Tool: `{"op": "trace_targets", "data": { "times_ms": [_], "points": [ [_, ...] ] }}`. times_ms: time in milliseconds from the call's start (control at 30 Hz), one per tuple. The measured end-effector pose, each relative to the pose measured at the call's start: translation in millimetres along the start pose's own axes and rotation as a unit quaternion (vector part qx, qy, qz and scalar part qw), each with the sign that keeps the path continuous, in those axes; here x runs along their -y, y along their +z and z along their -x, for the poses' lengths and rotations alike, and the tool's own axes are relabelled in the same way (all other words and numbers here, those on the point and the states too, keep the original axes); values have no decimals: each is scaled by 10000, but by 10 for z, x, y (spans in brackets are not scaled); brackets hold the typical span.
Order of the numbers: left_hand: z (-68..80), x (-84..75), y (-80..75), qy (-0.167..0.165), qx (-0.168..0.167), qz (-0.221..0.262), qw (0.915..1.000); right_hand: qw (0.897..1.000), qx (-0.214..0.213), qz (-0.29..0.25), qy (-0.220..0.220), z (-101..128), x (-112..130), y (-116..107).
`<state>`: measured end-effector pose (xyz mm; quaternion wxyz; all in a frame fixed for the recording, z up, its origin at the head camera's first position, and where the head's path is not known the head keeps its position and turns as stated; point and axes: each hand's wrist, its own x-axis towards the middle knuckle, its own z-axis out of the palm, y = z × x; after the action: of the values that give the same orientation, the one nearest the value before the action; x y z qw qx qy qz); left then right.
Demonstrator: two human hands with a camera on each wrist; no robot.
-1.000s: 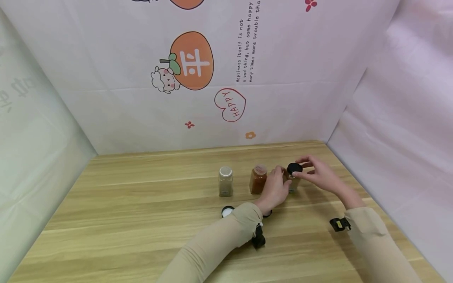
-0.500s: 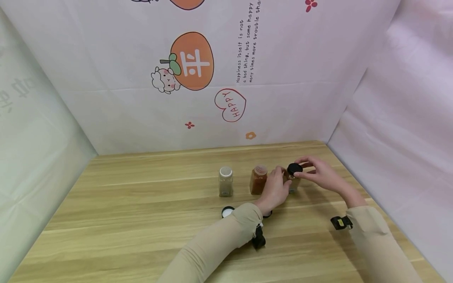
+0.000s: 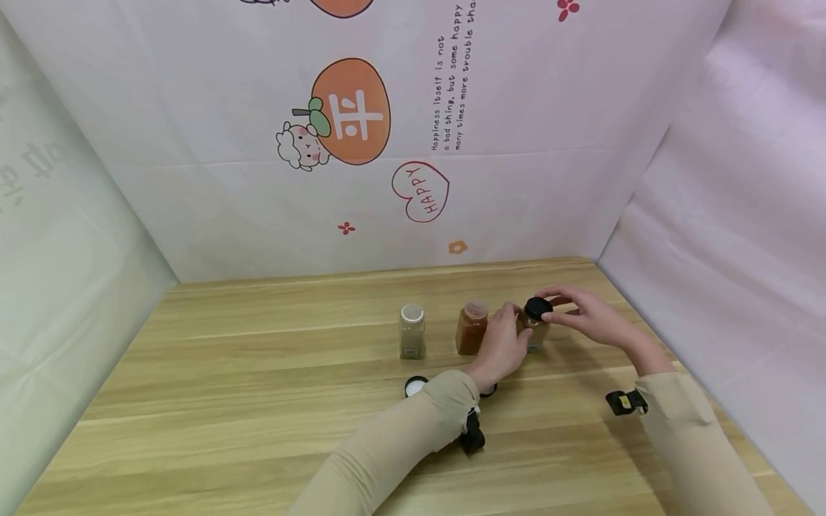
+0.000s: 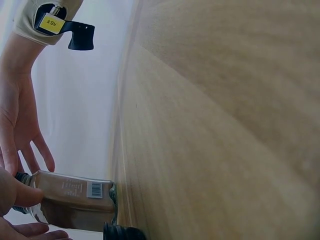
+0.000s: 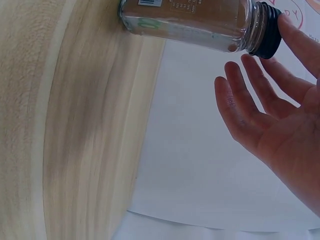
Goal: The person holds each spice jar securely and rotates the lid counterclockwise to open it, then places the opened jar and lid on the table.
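Note:
A clear glass spice jar point(image 3: 538, 338) of brown powder stands upright on the table at the right, its black screw cap point(image 3: 538, 309) on top. My left hand point(image 3: 500, 347) grips the jar from its left side; in the left wrist view the thumb lies along the jar point(image 4: 75, 200) below its neck. My right hand point(image 3: 596, 321) pinches the cap between thumb and fingers. In the right wrist view, thumb and a finger of the right hand point(image 5: 285, 112) touch the cap point(image 5: 270, 31), while the other fingers spread away from it.
Left of the hands stand a red-brown spice jar point(image 3: 471, 333) and a pale spice jar point(image 3: 411, 335), both with perforated tops showing. One black cap point(image 3: 416, 386) lies white side up; another black cap point(image 3: 490, 390) is partly hidden by the left wrist. Cloth walls border the wooden table point(image 3: 226, 401).
My right wrist and forearm have shifted slightly right and up, fingers staying at the cap. The left hand and the jars keep their places.

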<state>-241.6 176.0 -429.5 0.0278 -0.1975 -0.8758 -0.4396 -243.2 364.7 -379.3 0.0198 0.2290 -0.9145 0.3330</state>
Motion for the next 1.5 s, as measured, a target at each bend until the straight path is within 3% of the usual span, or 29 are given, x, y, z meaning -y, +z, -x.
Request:
{"op": "trace_targets", "data": {
  "times_ms": [467,833,1500],
  "points": [
    [2,9,9,51,-31,-18,10000,9999,-111,-74,82,34,1,17],
    [-8,-7,2,9,9,-23,10000,9977,-457,-11,506,21,22,69],
    [-11,-16,8,-38,53,6,10000,9974,-590,230,334,-11,4,87]
  ]
}}
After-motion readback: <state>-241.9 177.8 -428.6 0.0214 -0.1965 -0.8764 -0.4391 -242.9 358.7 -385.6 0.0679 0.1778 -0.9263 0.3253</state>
